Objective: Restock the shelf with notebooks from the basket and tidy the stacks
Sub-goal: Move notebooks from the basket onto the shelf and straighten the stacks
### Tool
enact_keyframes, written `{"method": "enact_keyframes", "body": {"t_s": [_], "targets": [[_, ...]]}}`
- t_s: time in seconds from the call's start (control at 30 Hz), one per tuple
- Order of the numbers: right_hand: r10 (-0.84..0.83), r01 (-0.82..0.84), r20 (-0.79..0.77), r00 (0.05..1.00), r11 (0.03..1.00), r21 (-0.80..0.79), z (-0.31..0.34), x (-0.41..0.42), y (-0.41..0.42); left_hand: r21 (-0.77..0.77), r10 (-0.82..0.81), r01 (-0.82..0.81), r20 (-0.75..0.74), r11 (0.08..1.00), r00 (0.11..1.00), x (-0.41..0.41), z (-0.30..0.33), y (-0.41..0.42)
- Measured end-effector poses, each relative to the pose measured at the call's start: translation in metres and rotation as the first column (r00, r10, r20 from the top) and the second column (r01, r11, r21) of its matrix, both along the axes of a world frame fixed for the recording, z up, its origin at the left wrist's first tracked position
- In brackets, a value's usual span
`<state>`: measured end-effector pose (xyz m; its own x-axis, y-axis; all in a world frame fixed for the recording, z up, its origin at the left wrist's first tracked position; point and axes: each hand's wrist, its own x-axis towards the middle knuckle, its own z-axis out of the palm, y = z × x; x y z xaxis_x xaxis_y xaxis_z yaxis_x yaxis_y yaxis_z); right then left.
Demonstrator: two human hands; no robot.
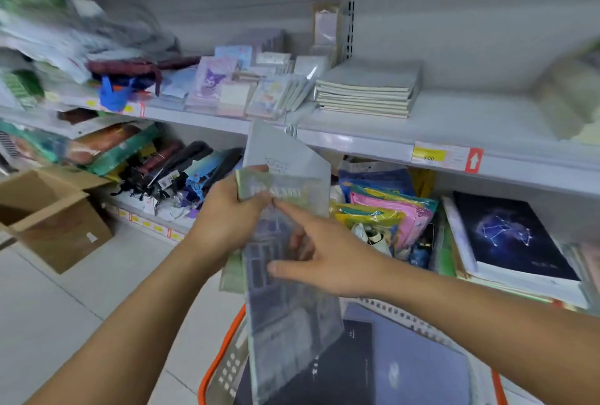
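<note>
I hold several plastic-wrapped notebooks (285, 291) upright in front of me, above the basket (220, 369). My left hand (230, 213) grips their upper left edge, thumb on the front cover. My right hand (328, 258) is on their right side, index finger pointing at the green top cover (279, 192), thumb on the dark building cover. The basket has an orange rim and holds dark notebooks (389, 365). A stack of pale notebooks (367, 89) lies on the shelf (454, 122) ahead.
Small character notebooks (214, 80) stand left of the pale stack. The lower shelf holds a dark constellation notebook (506, 235), colourful packets (386, 216) and umbrellas (181, 161). An open cardboard box (55, 213) sits on the tiled floor at left.
</note>
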<state>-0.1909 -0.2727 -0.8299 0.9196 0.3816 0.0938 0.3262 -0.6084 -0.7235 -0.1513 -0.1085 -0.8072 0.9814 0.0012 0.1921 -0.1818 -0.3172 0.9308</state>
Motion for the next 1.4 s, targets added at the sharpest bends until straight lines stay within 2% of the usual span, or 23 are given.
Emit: {"method": "enact_keyframes", "body": {"t_s": [0.07, 0.13, 0.17, 0.23, 0.3, 0.37, 0.47, 0.6, 0.7, 0.77, 0.87, 0.93, 1.07, 1.2, 1.3, 1.4], "targets": [[-0.199, 0.2, -0.017, 0.98, 0.976, 0.084, -0.015, 0.018, -0.016, -0.096, -0.046, 0.05, 0.043, 0.994, 0.998, 0.001, 0.013, 0.026], [-0.31, 0.337, -0.166, 0.936, 0.924, 0.178, -0.022, 0.028, -0.026, -0.164, -0.064, 0.079, 0.094, 0.983, 0.994, 0.003, 0.02, 0.046], [-0.258, 0.337, -0.292, 0.921, 0.903, 0.267, -0.024, 0.029, -0.029, -0.206, -0.053, 0.074, 0.104, 0.976, 0.993, 0.004, 0.02, 0.05], [-0.018, 0.305, -0.491, 0.871, 0.802, 0.513, -0.02, 0.025, -0.028, -0.342, -0.008, 0.036, 0.082, 0.939, 0.997, 0.005, 0.021, 0.047], [0.118, 0.301, -0.525, 0.843, 0.705, 0.642, -0.015, 0.022, -0.028, -0.468, 0.045, -0.023, 0.038, 0.883, 0.998, 0.006, 0.027, 0.038], [0.123, 0.304, -0.489, 0.863, 0.647, 0.699, -0.011, 0.025, -0.031, -0.536, 0.114, -0.083, 0.026, 0.84, 0.993, 0.011, 0.029, 0.031], [0.014, 0.305, -0.397, 0.918, 0.614, 0.727, -0.001, 0.029, -0.037, -0.498, 0.167, -0.133, 0.025, 0.857, 0.986, 0.02, 0.026, 0.024], [-0.127, 0.359, -0.352, 0.927, 0.566, 0.742, 0.01, 0.034, -0.053, -0.364, -0.069, 0.063, -0.004, 0.929, 0.998, 0.021, 0.018, 0.006], [-0.158, 0.315, -0.285, 0.946, 0.661, 0.681, 0.024, 0.033, -0.065, -0.315, -0.071, 0.086, 0.06, 0.945, 0.996, 0.02, 0.018, -0.004], [-0.123, 0.258, -0.249, 0.961, 0.727, 0.637, 0.031, 0.029, -0.072, -0.345, -0.054, 0.074, 0.068, 0.936, 0.996, 0.022, 0.023, -0.008], [-0.098, 0.229, -0.239, 0.966, 0.754, 0.616, 0.042, 0.026, -0.086, -0.407, -0.083, 0.073, -0.007, 0.911, 0.997, 0.029, 0.032, -0.015], [-0.08, 0.211, -0.231, 0.97, 0.753, 0.623, 0.053, 0.025, -0.095, -0.397, -0.145, 0.107, -0.067, 0.912, 0.987, 0.034, 0.037, -0.021], [-0.163, 0.264, -0.21, 0.964, 0.68, 0.684, 0.063, 0.021, -0.104, -0.327, -0.18, 0.13, -0.129, 0.936, 0.975, 0.042, 0.043, -0.04], [-0.332, 0.376, -0.215, 0.918, 0.564, 0.735, 0.081, 0.042, -0.115, -0.484, -0.298, 0.179, -0.18, 0.857, 0.937, 0.046, 0.052, -0.054], [-0.353, 0.474, -0.34, 0.872, 0.426, 0.771, 0.107, 0.089, -0.13, -0.589, -0.311, 0.178, -0.132, 0.789, 0.941, 0.047, 0.053, -0.054], [-0.361, 0.601, -0.484, 0.797, 0.389, 0.699, 0.129, 0.139, -0.142, -0.566, -0.287, 0.144, -0.173, 0.812, 0.942, 0.047, 0.047, -0.053]]}}
